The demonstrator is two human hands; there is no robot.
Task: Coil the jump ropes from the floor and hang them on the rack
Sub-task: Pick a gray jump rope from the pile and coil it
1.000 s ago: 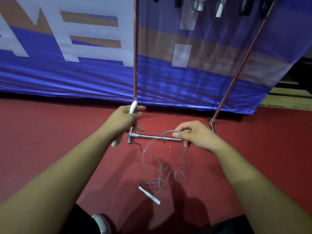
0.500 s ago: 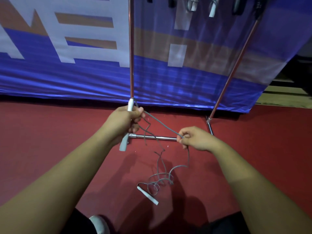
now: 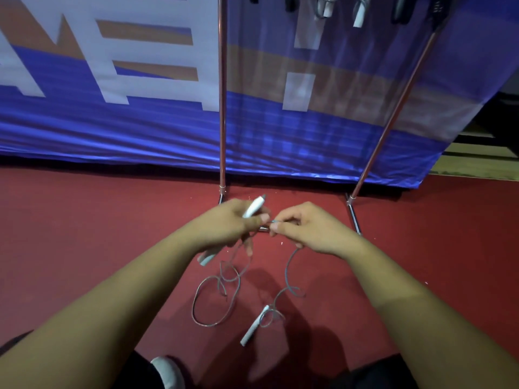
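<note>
Jump rope (image 3: 224, 287) is mid-coil — left hand (image 3: 233, 223) clamps one white handle (image 3: 252, 209), right hand (image 3: 306, 226) pinches the cord beside it. Loops and the other handle (image 3: 254, 327) lie on the floor (image 3: 84, 234); next likely calls for another loop gathered.

Grey rope (image 3: 213, 304) with white handles (image 3: 254, 325); red floor (image 3: 84, 234); blue, white-lettered banner (image 3: 126, 122).

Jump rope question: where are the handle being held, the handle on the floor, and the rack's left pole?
held handle (image 3: 254, 206), head view, its upper white end.
floor handle (image 3: 254, 326), head view, mid-shaft.
rack's left pole (image 3: 222, 108), head view, mid-height.
</note>
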